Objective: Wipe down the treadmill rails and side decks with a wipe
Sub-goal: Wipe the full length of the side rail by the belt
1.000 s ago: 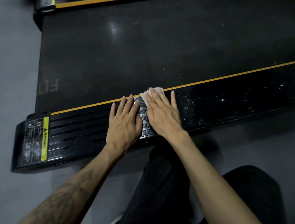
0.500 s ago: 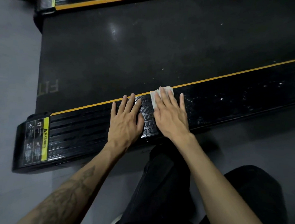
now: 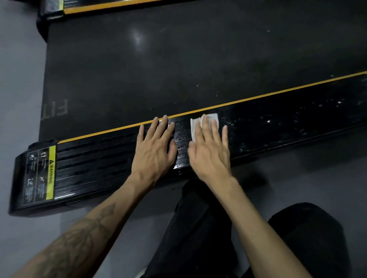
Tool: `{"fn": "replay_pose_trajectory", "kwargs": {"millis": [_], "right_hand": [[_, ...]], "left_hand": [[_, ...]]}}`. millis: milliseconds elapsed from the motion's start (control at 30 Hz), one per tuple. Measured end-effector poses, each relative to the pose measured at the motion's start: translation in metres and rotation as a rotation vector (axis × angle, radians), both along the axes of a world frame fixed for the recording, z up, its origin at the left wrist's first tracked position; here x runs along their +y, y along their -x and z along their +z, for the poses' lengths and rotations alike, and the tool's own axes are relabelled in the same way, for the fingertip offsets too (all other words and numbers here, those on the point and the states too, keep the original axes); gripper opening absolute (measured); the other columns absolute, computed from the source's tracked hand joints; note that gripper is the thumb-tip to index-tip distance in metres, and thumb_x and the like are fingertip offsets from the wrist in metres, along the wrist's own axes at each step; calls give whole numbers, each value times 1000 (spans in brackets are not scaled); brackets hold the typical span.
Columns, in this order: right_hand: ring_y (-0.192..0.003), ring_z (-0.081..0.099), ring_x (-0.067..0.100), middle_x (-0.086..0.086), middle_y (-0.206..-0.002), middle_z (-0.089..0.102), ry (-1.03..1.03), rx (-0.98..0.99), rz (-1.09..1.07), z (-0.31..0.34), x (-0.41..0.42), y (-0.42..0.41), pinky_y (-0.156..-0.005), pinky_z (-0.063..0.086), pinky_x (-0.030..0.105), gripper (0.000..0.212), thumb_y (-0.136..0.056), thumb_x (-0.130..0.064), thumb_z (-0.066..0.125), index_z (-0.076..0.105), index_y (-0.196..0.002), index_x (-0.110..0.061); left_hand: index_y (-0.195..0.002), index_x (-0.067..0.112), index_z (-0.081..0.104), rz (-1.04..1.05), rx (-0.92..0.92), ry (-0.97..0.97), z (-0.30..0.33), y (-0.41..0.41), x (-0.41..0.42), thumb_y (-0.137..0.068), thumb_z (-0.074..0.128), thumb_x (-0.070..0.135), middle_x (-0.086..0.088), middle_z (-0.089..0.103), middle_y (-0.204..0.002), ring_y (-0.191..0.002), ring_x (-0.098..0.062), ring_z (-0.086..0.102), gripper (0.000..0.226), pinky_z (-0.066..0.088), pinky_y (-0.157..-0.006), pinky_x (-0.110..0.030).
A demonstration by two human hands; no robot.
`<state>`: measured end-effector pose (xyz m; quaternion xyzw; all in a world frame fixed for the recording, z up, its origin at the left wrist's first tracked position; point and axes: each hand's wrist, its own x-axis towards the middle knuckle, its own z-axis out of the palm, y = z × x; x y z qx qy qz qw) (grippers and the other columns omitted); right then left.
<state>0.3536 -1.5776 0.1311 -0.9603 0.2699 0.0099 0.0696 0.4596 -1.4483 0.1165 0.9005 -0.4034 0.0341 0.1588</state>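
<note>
Since the earlier frame, the right hand (image 3: 210, 152) and the folded white wipe (image 3: 200, 123) pressed beneath its flat, straight fingers have been slid rightward along the ribbed, glossy black side deck (image 3: 93, 166), widening the gap from the left hand (image 3: 153, 148). That hand is laid flat, fingers spread, holding nothing. White specks are seen right of the wipe; the matte belt (image 3: 160, 64) lies beyond the fingertips, past a yellow stripe (image 3: 285, 90).

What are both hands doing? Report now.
Left hand: open, flat on the side deck.
Right hand: open, pressing the wipe down.
</note>
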Motion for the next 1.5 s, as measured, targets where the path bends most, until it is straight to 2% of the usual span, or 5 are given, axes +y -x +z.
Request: {"fn": "replay_pose_trajectory", "kwargs": {"millis": [400, 600, 800, 1000, 1500], "right_hand": [[-154, 28, 32, 10, -166, 31, 4, -95, -8, -7, 10, 15, -126, 15, 57, 65, -99, -39, 25, 35, -159, -16], [-159, 10, 21, 0, -172, 15, -21, -43, 49, -1, -15, 7, -127, -2, 55, 71, -98, -43, 3, 22, -164, -28], [-154, 28, 33, 11, -165, 33, -6, -169, -29, -12, 14, 21, -126, 16, 57, 64, -98, -37, 30, 38, -158, -14], [-159, 12, 21, 1, -171, 17, -29, -113, 54, -5, -14, 20, -127, -4, 52, 66, -101, -42, 9, 26, -163, -27], [-156, 25, 25, 10, -167, 30, 40, -271, -65, -18, 8, 33, -127, 8, 53, 61, -102, -34, 31, 36, -159, -12]], "left_hand": [[-150, 14, 51, 71, -5, -7, 3, 9, -5, -98, 30, 40, -9, 39, -163, -154, -28, 30, 62, 25, -123, -57], [-148, 11, 52, 20, -35, -19, 1, 10, -6, -100, 33, 43, -13, 40, -161, -152, -31, 32, 61, 26, -122, -59], [-147, 10, 55, -28, -57, -6, 0, 10, -8, -101, 35, 45, -14, 43, -159, -151, -32, 35, 61, 28, -121, -58], [-148, 9, 54, -81, -59, -6, 2, 11, -7, -102, 34, 45, -15, 41, -160, -152, -31, 33, 61, 27, -123, -56], [-144, 6, 57, -86, -103, -6, 2, 13, -11, -97, 34, 34, -18, 48, -155, -146, -35, 42, 59, 35, -119, -57]]}}
